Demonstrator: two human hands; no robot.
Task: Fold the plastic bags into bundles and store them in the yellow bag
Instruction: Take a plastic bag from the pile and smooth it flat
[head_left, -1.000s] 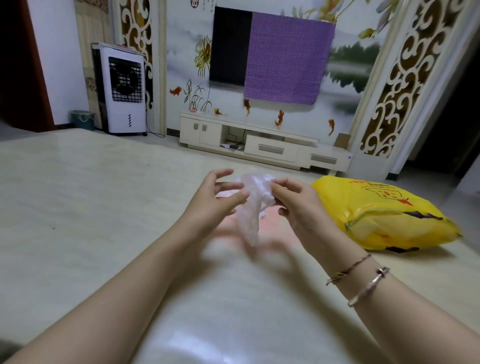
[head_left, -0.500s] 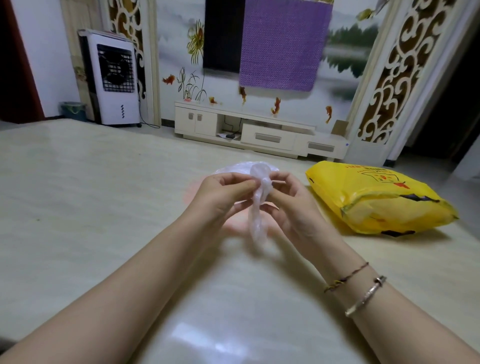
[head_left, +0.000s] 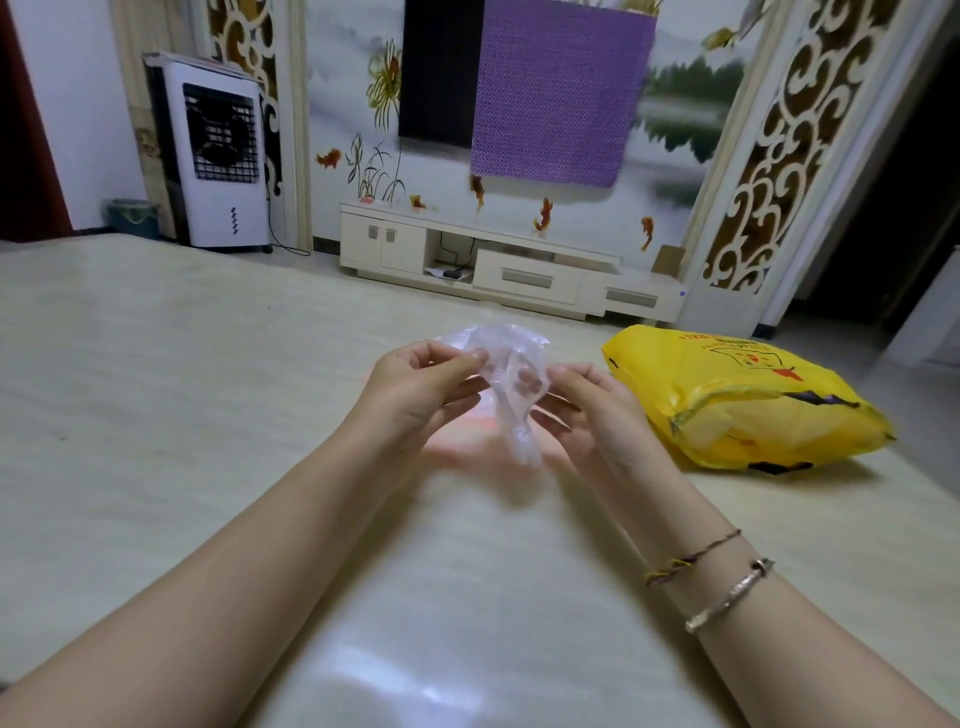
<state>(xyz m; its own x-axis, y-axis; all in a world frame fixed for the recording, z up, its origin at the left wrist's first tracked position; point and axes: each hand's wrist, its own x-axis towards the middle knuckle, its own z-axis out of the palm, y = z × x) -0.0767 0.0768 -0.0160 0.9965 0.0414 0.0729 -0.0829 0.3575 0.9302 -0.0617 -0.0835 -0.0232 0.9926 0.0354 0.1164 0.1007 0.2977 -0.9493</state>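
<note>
A clear plastic bag (head_left: 511, 374), crumpled into a narrow bunch, hangs above the table between both hands. My left hand (head_left: 415, 389) pinches its upper left part with thumb and fingertips. My right hand (head_left: 587, 410) holds the right side, and some of its fingers show through the film. The bag's twisted tail droops toward the tabletop. A pinkish bag lies flat on the table under the hands, mostly hidden. The yellow bag (head_left: 737, 400) lies on its side to the right of my right hand, bulging with contents.
The pale marble table (head_left: 156, 415) stretches wide to the left and toward me. Beyond its far edge stand a white TV cabinet (head_left: 509, 260) and an air cooler (head_left: 218, 166). A dark doorway opens at the far right.
The hands have pulled slightly apart and the top of the clear bag has spread wider between them. The view has tilted down a little.
</note>
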